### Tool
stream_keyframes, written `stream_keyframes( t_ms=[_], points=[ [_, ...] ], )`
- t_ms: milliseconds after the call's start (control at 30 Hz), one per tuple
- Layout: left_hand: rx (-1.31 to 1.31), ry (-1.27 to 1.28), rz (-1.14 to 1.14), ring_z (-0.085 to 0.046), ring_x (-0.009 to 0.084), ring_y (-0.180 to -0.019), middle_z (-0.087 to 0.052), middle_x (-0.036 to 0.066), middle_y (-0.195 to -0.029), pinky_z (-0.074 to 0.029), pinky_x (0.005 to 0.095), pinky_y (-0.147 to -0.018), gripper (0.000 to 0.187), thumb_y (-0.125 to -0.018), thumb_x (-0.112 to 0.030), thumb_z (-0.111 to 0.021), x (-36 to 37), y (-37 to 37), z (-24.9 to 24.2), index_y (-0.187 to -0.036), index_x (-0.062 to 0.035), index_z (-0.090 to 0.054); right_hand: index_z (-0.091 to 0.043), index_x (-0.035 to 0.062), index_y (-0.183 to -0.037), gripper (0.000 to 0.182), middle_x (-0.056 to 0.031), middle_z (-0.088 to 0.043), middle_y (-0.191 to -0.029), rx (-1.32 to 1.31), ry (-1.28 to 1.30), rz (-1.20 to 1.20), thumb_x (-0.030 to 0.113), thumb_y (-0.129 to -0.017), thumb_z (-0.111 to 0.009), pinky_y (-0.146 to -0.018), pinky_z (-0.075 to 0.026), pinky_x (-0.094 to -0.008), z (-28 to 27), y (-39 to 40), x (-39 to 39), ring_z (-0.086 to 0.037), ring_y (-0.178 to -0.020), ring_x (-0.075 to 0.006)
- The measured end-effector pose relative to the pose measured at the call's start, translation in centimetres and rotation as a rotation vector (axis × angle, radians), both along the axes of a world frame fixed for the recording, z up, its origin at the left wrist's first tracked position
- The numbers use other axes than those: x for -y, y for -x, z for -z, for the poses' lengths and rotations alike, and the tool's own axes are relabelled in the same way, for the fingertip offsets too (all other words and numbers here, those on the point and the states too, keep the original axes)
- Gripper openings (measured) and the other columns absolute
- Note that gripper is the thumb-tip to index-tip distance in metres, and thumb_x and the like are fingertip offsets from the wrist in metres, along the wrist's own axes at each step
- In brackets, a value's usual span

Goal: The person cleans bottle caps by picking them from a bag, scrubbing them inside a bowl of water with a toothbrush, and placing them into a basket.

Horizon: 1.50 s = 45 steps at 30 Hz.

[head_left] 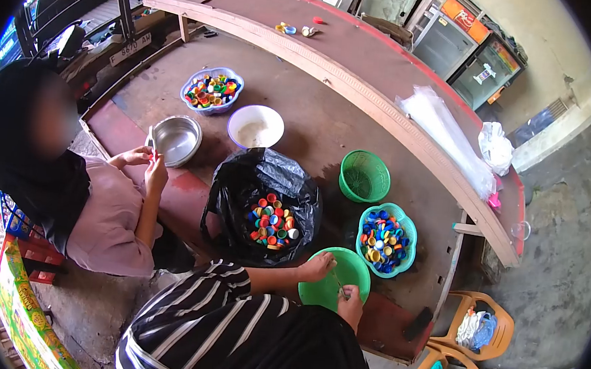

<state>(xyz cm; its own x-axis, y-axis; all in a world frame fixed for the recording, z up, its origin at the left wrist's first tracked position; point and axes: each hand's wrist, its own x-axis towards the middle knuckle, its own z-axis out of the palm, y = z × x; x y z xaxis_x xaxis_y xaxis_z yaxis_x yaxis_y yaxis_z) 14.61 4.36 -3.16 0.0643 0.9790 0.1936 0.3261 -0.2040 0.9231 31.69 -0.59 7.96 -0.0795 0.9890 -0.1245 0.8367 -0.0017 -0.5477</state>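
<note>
Over the light green basin, my left hand has its fingers pinched together; what they hold is too small to make out. Close by, at the basin's right side, my right hand is closed on a thin metal tool that points up toward the left hand. To the right of the basin stands a turquoise scalloped basket of blue, yellow and orange bottle caps. A black plastic bag with many mixed caps lies open to the left.
A co-worker sits at left, holding a small item by a metal bowl. Behind are a white bowl, a basket of caps and a green basket. A wooden beam crosses the table; chairs stand right.
</note>
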Motion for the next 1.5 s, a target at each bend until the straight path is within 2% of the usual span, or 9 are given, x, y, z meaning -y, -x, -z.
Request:
stream_keyframes(
  t_ms=[233, 667, 800, 867, 933, 1067, 1200, 1333, 1500],
  points=[
    [-0.051, 0.01, 0.107, -0.057, 0.0417, -0.088, -0.058, 0.026, -0.089, -0.046, 0.0483, -0.078, 0.029, -0.095, -0.024, -0.049, -0.9, 0.5, -2.4, -0.091, 0.0041, -0.053, -0.056, -0.0041, -0.101, 0.014, -0.0121, -0.064, -0.087, -0.377, 0.081, 0.089, 0.004, -0.089, -0.059, -0.058, -0.051, -0.028, 1.8, -0.9, 1.2, -0.061, -0.07, -0.0144],
    [0.1, 0.008, 0.088, -0.061, 0.0416, -0.078, -0.063, 0.022, -0.083, -0.048, 0.0473, -0.071, 0.026, -0.094, -0.024, -0.052, -0.6, 0.1, -2.2, -0.09, 0.0013, -0.057, -0.057, 0.0027, -0.105, 0.021, -0.0132, -0.065, -0.093, -0.506, 0.091, 0.088, 0.011, -0.087, -0.063, -0.062, -0.051, -0.0342, 1.0, -0.8, 2.5, -0.066, -0.076, -0.0217],
    [0.138, -0.156, -0.091, -0.064, 0.0339, -0.074, -0.064, 0.017, -0.083, -0.051, 0.0407, -0.07, 0.025, -0.095, -0.023, -0.052, -0.9, 1.1, -3.7, -0.099, 0.0009, -0.059, -0.058, 0.0045, -0.104, 0.018, -0.0125, -0.066, -0.089, 0.019, -0.092, 0.082, 0.01, -0.087, -0.062, -0.065, -0.05, -0.0367, 2.7, -0.8, 2.2, -0.066, -0.076, -0.0264],
    [0.26, 0.209, 0.06, -0.063, 0.024, -0.076, -0.063, 0.012, -0.086, -0.051, 0.0352, -0.071, 0.027, -0.097, -0.024, -0.05, -1.2, 2.6, -5.4, -0.108, -0.0006, -0.059, -0.059, 0.0074, -0.105, 0.018, -0.0127, -0.067, -0.092, 0.289, -0.095, 0.038, 0.012, -0.087, -0.062, -0.069, -0.05, -0.0402, 3.4, -0.4, 2.2, -0.066, -0.081, -0.0307],
    [0.527, 0.464, 0.169, -0.058, 0.0093, -0.074, -0.061, 0.004, -0.086, -0.051, 0.0267, -0.067, 0.032, -0.1, -0.028, -0.047, -1.3, 2.7, -4.2, -0.116, -0.0032, -0.059, -0.059, 0.0095, -0.105, 0.018, -0.0129, -0.067, -0.094, 0.223, 0.036, 0.047, 0.013, -0.087, -0.061, -0.072, -0.049, -0.0424, 2.8, 0.4, 2.1, -0.065, -0.085, -0.0334],
    [0.783, 0.569, 0.176, -0.055, 0.0081, -0.069, -0.062, 0.002, -0.086, -0.046, 0.0237, -0.063, 0.039, -0.102, -0.039, -0.04, -1.4, 3.4, -2.2, -0.111, -0.006, -0.059, -0.059, 0.0085, -0.105, 0.018, -0.012, -0.068, -0.094, 0.03, -0.097, 0.09, 0.014, -0.088, -0.06, -0.07, -0.051, -0.0421, 0.8, 0.2, 1.6, -0.066, -0.08, -0.0318],
    [0.784, 0.641, 0.224, -0.052, 0.0068, -0.068, -0.06, 0.001, -0.084, -0.043, 0.022, -0.062, 0.042, -0.101, -0.041, -0.039, -0.8, 3.6, -4.1, -0.11, -0.0051, -0.058, -0.057, 0.0036, -0.109, 0.02, -0.012, -0.068, -0.092, -0.413, -0.075, 0.102, 0.013, -0.091, -0.058, -0.058, -0.05, -0.0313, -1.1, 0.8, 1.1, -0.064, -0.061, -0.0174],
    [0.739, 0.673, 0.261, -0.052, 0.0073, -0.069, -0.061, 0.002, -0.087, -0.044, 0.022, -0.062, 0.042, -0.101, -0.042, -0.041, -0.8, 2.6, -4.2, -0.111, -0.0048, -0.058, -0.056, -0.0025, -0.109, 0.019, -0.0127, -0.068, -0.096, -0.414, 0.046, -0.022, 0.005, -0.091, -0.056, -0.058, -0.051, -0.0271, -1.5, 1.0, 1.2, -0.064, -0.069, -0.0139],
    [0.652, 0.624, 0.134, -0.056, 0.0096, -0.076, -0.061, 0.001, -0.086, -0.047, 0.0256, -0.067, 0.035, -0.096, -0.037, -0.055, -0.6, 3.0, -5.0, -0.108, -0.0051, -0.062, -0.059, 0.0085, -0.104, 0.017, -0.011, -0.068, -0.096, -0.111, -0.047, 0.09, 0.013, -0.088, -0.059, -0.067, -0.05, -0.0396, -1.1, -0.9, 0.5, -0.066, -0.077, -0.0282]
  ],
)
